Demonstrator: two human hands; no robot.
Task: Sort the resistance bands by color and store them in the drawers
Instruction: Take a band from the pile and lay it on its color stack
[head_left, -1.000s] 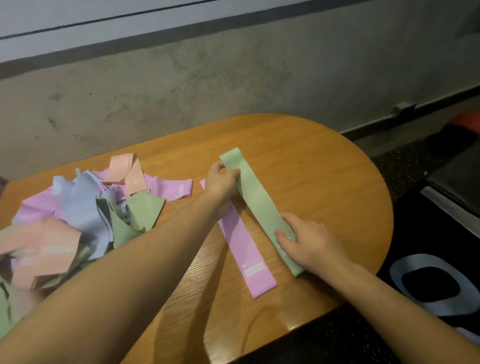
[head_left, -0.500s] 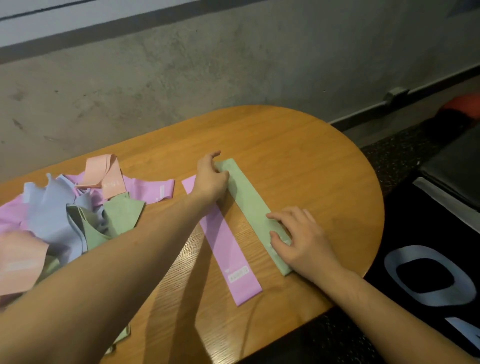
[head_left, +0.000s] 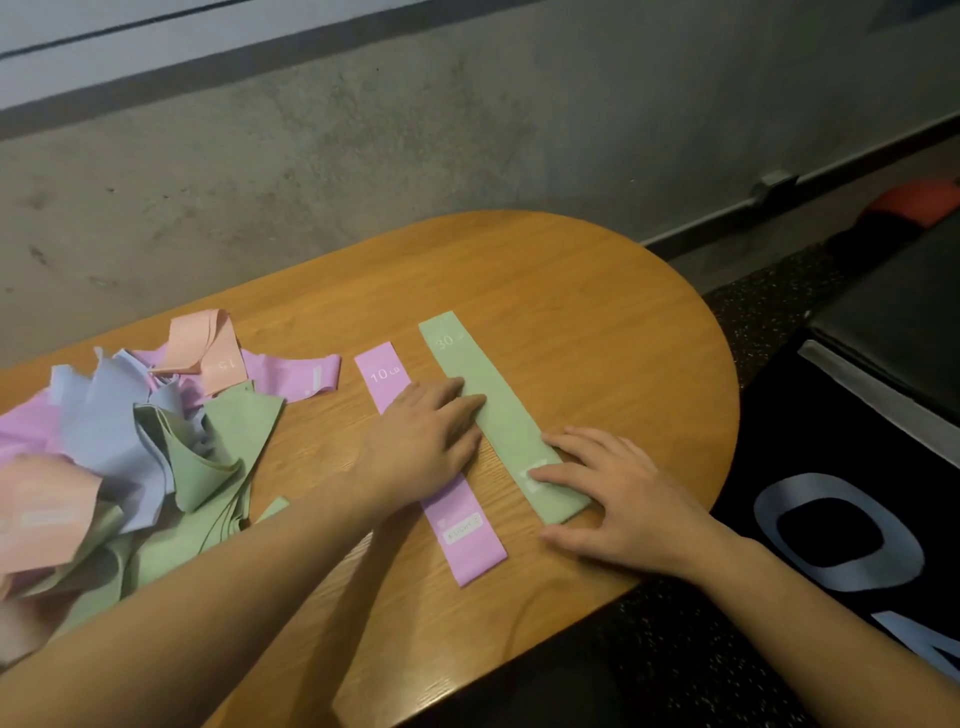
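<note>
**Green band laid flat beside the pink one**

While the heap of unsorted bands (head_left: 140, 447) sits in a tangle at my left, pink, blue, green and peach all mixed, I am pressing two sorted ones flat; my left hand (head_left: 426, 441) lies with straight fingers across the pink band (head_left: 467, 540), its fingertips reaching onto the green band (head_left: 498, 410) just beside it; my right hand (head_left: 618, 499) rests flat, fingers spread, on the near end of the green band; neither hand grips anything. The two bands lie side by side, close but not overlapping, each running away from me at a slant.

I judge this to be the laying-out step, one row started per colour; nothing has gone to a drawer, and no drawers are in view. Next I would need to lift a hand, reach left into the heap and draw one band free without dragging the others along.

Underneath is a wooden table (head_left: 597, 322) with a rounded end; behind it a bare concrete wall (head_left: 415, 130); to the right a dark speckled floor (head_left: 753, 306) and a black mat with pale lettering (head_left: 831, 530).
</note>
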